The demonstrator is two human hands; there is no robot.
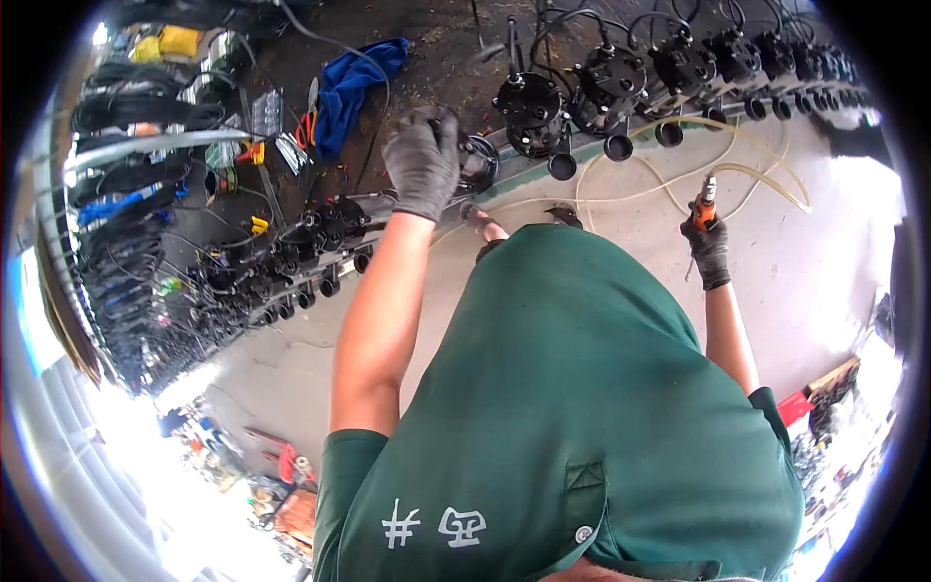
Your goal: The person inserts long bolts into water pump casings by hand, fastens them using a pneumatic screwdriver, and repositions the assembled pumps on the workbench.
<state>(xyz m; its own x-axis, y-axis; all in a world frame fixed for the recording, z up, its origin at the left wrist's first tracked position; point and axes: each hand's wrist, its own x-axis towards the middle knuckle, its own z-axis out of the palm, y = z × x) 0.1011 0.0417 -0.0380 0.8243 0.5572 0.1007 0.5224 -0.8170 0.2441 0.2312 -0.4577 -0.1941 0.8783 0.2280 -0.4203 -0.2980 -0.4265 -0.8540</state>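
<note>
Over the near edge of the bench, my left hand (424, 167) in a dark grey glove rests beside a black cylindrical motor unit (477, 163). Its fingers are curled in, and what they hold, if anything, is hidden. Off to the right, above the floor, my gloved right hand (709, 250) is wrapped round an orange air screwdriver (706, 210). A thin metal bit shows below that fist. From the tool's metal fitting a clear yellowish hose (766, 177) loops away over the floor.
Black motor units (531, 109) with cables stand in a long row along the bench edge on both sides. A blue cloth (354, 85) and red-handled pliers (307, 124) lie on the dark benchtop (436, 58). Bundled black cables (136, 184) fill the left.
</note>
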